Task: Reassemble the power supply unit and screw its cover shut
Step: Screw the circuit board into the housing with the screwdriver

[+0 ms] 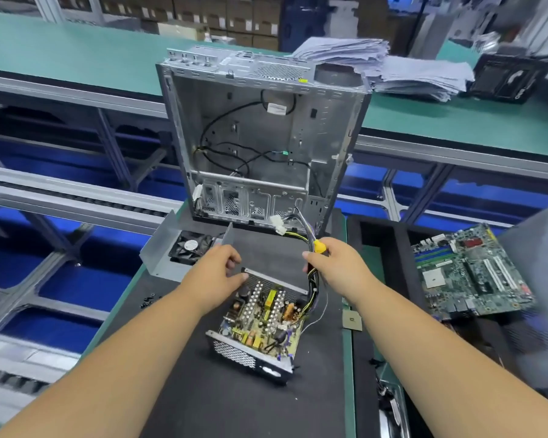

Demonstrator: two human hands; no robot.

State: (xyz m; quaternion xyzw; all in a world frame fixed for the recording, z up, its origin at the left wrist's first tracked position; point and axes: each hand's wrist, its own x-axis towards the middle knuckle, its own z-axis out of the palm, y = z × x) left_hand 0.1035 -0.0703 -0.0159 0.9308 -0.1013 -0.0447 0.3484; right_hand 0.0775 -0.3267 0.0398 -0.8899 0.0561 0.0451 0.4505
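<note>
The power supply unit (260,324) sits open on the bench (178,390), its board showing. Its cover (171,245) lies just behind, not on yet. The left hand (217,270) touches the unit's edge with loose fingers. The right hand (335,263) grips a yellow screwdriver (320,246) and the wires (313,279). No screws are in yet.

Single head-worn view, facing forward and down, close over workbench (184,374)

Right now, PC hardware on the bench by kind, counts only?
Open power supply unit: 1
PSU cover with fan: 1
Computer case: 1
Motherboard: 1
Loose CPU chip: 1
Yellow-handled screwdriver, held in the right hand: 1
Total: 6
</note>
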